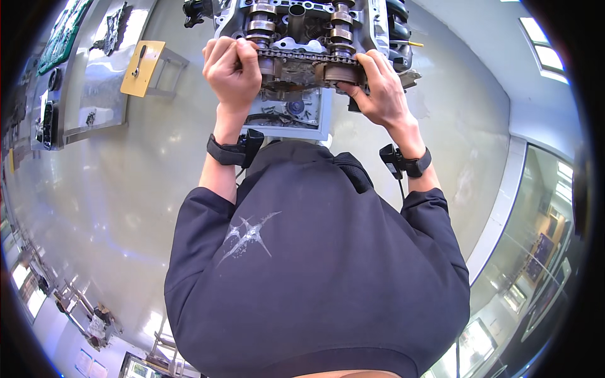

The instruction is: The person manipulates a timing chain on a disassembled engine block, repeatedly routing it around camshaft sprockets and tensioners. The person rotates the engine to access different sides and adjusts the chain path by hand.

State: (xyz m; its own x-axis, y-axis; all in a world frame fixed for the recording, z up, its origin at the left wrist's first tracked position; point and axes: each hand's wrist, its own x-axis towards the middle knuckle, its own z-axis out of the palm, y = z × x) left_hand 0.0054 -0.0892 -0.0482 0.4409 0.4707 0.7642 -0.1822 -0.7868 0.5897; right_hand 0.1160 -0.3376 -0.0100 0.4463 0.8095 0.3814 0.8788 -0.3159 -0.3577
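A car engine (302, 25) with its top cover off stands ahead of me, two camshafts running along it. A timing chain (309, 57) runs across the near end over two sprockets. My left hand (232, 66) is closed on the chain at the left sprocket. My right hand (378, 88) grips the right sprocket (340, 72) and the chain there. Both wrists carry black bands with small devices. My dark sweatshirt (315, 264) fills the lower middle of the view.
A white tray (324, 120) with small parts sits under the engine's near end. A yellow board (142, 69) on a metal stand is at the left, beside a grey bench with tools (94, 75). Shiny grey floor (107, 189) surrounds me; glass walls at the right.
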